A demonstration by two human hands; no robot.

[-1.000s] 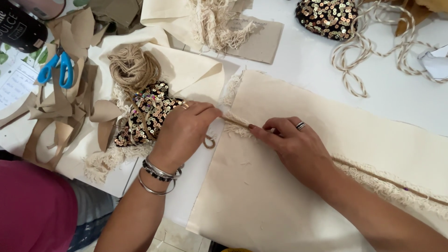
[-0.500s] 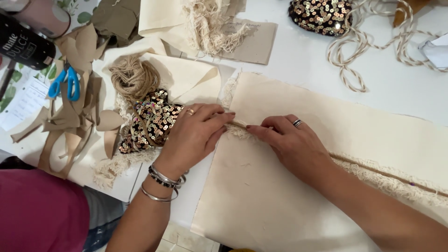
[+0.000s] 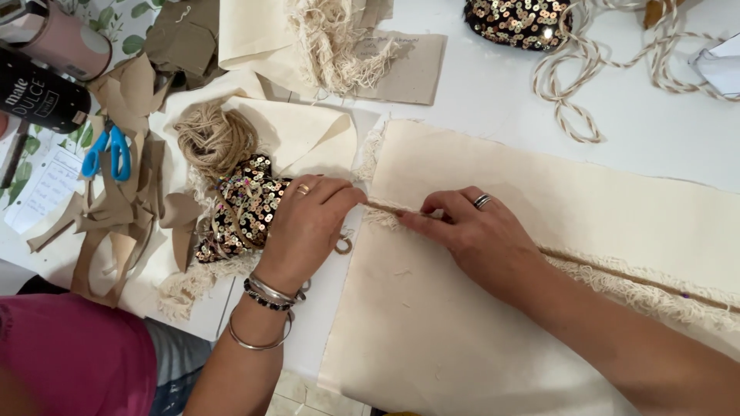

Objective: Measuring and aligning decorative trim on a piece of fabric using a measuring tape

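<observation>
Here, both hands at cloth's (image 3: 555, 200) frayed edge | left hand (image 3: 304, 227) | right hand (image 3: 470, 235)

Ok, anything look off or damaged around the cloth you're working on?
Nothing broken or spilled. The cream cloth has frayed edges, and its fringe runs along the jute cord both hands pinch. Brown paper offcuts lie strewn beside the blue scissors.

Single head-worn view, looking steeply down, close over white table (image 3: 493, 92), person's near edge
</observation>
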